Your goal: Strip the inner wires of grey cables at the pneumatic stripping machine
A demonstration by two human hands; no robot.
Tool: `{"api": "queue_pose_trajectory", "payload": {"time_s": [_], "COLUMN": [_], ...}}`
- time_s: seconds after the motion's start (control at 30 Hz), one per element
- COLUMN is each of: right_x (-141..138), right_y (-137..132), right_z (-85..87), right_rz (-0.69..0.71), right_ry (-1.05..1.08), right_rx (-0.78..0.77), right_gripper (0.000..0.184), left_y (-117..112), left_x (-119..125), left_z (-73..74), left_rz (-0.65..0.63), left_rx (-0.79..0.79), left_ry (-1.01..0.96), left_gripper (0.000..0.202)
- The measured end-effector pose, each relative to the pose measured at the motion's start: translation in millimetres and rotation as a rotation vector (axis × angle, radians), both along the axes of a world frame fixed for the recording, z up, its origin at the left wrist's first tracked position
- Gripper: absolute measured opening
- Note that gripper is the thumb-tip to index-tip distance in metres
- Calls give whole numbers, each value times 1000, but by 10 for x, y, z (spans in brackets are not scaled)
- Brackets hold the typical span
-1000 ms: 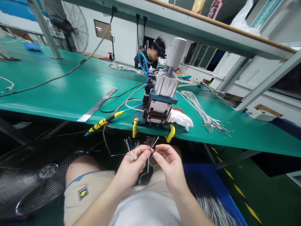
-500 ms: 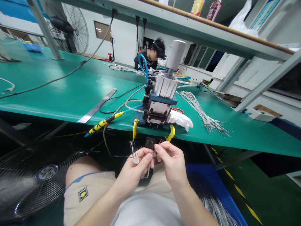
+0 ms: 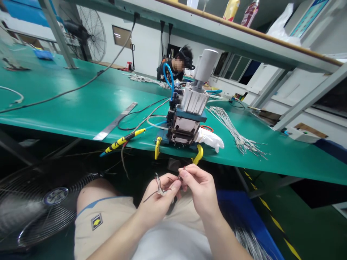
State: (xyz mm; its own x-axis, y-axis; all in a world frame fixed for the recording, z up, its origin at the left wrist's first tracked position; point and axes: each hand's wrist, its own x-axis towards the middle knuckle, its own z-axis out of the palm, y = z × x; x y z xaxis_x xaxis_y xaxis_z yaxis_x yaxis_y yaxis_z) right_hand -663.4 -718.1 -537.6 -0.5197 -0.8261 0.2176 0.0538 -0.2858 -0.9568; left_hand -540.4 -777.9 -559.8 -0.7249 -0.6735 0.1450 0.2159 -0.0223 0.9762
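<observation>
My left hand (image 3: 159,195) is closed on a thin cable (image 3: 159,186) whose split wire ends fan out over the back of the fingers. Close beside it, my right hand (image 3: 199,184) pinches fine wire ends (image 3: 181,176) between thumb and forefinger; the exact strand is too small to make out. Both hands are held over my lap, just in front of the bench edge. Beyond them on the bench stands a pneumatic press (image 3: 187,115) with a silver cylinder on top and yellow clamp handles (image 3: 198,154) at its front.
A bundle of stripped cables (image 3: 235,131) lies on the green bench (image 3: 81,94) right of the press. A steel ruler (image 3: 116,121) and a yellow-black air gun (image 3: 123,141) lie left. A blue bin (image 3: 245,213) of cables is by my right leg, a fan (image 3: 55,196) at left. A co-worker (image 3: 177,65) sits opposite.
The wires in my left hand, upright before, now lean and spread toward the left wrist. Both hands stay close together. The whole view has shifted slightly.
</observation>
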Motion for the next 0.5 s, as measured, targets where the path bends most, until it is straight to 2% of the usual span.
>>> {"api": "queue_pose_trajectory", "payload": {"time_s": [0.23,0.5], "right_x": [-22,23], "right_y": [-33,10], "right_z": [-39,4], "right_rz": [29,137], "right_ry": [-79,-81], "right_rx": [-25,84], "right_gripper": [15,15], "left_y": [32,41], "left_x": [5,-11], "left_z": [-84,-82], "left_rz": [21,60], "left_rx": [101,133], "left_ry": [82,119], "left_gripper": [18,19]}}
